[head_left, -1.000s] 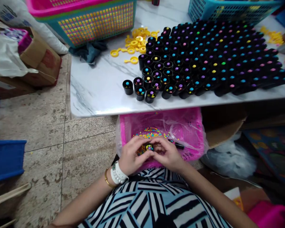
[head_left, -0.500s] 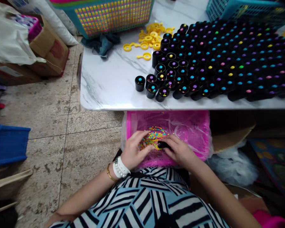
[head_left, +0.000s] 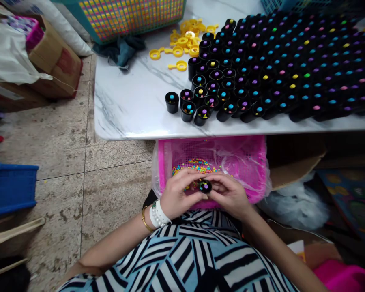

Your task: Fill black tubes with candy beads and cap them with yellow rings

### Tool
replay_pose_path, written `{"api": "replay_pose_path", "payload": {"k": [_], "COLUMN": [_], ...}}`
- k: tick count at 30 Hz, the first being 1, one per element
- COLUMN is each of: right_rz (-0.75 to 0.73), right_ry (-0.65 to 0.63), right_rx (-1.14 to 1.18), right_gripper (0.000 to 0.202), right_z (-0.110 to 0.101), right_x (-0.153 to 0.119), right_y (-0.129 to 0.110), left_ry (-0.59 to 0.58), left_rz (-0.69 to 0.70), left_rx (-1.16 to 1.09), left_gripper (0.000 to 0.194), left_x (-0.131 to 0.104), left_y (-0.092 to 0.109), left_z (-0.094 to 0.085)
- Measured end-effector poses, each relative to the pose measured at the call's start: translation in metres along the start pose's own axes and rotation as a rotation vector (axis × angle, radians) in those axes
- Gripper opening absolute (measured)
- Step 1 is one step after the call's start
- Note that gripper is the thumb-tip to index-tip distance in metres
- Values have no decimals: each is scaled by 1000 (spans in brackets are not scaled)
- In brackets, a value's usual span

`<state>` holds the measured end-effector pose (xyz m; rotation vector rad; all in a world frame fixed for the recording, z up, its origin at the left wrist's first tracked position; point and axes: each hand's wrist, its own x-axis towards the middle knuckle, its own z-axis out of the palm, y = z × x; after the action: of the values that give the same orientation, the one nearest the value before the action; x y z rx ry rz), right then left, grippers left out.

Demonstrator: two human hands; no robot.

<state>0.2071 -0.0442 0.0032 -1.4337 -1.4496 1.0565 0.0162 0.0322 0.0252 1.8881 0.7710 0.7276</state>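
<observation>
Over a pink basket (head_left: pixel 257 154) lined with clear plastic, a small black cup (head_left: pixel 205 187) is held upright, its mouth facing me. A purple piece and some coloured bits show inside it. My right hand (head_left: pixel 232 195) grips the cup's right side between thumb and fingers. From the left, my left hand (head_left: pixel 177 194) closes thumb and fingertips around the other side. Small round multicoloured beads (head_left: pixel 197 162) lie in the basket behind and beneath my hands, partly hidden by them.
Rows of filled black cups (head_left: pixel 252 81) crowd the marble-patterned table (head_left: pixel 124 105). Yellow ring-shaped pieces (head_left: pixel 178 51), a dark cloth (head_left: pixel 120 50) and a teal basket (head_left: pixel 134 18) are also on it. A blue crate (head_left: pixel 12 188) and cardboard box (head_left: pixel 56 61) stand on the floor at left.
The black cup has turned from lying sideways in my right hand to upright. My left hand has moved from the beads to the cup. The view has shifted slightly.
</observation>
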Motion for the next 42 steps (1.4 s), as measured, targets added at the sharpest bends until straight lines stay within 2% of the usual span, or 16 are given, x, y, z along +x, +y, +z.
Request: {"api": "replay_pose_path", "payload": {"k": [3,7,10,13,15,18,22,24,27,29,32,35,38,40,42], "right_rz": [-61,-57,59,124,116,122,149,137,128,168,239,109,-115,-170,-174], "right_ry": [4,25,-160,-287,-278,-263,-235,-175,-157,-247,-375,-337,-379,-472,-501], "right_rx": [-186,-643,-982,-1154,-1170,-1164,-1141,-1159,-1228,-1264,-1284,-1245,-1150,-1111,-1095], "right_gripper": [28,28,32,30,27,27,44,51,41,28,20,25,36,31,22], "right_z": [-12,-51,-68,-66,-61,-59,-63,-65,-68,-69,-69,-64,-51,-40,-32], "right_x": [-1,-9,-20,-28,-29,-28,-27,-26,-24,-21,-17,-10,-2,3,9], "right_y": [0,16,34,43,45,44,42,38,32,31,31,29,28,30,31], "left_ry": [36,11,-34,-158,-270,-421,-604,-632,-546,-481,-479,-454,-367,-341,-270], "left_rz": [21,35,13,-27,-47,-21,85,53,-95,-155,-181,-223,-224,-175,-64], "left_rx": [-18,16,151,528,761,881,750,592,320,126,-291,-570,-547,-450,-295], "left_gripper": [33,29,32,23,19,19,15,15,28,32,34,35,39,40,35], "left_x": [0,-4,-4,6,16,26,23,20,21,25,30,30,28,27,26], "left_y": [3,-3,-13,-23,-27,-34,-44,-49,-51,-47,-38,-31,-30,-26,-17], "left_z": [-2,-5,-3,3,6,12,21,22,16,9,2,-1,-2,-5,-12]}}
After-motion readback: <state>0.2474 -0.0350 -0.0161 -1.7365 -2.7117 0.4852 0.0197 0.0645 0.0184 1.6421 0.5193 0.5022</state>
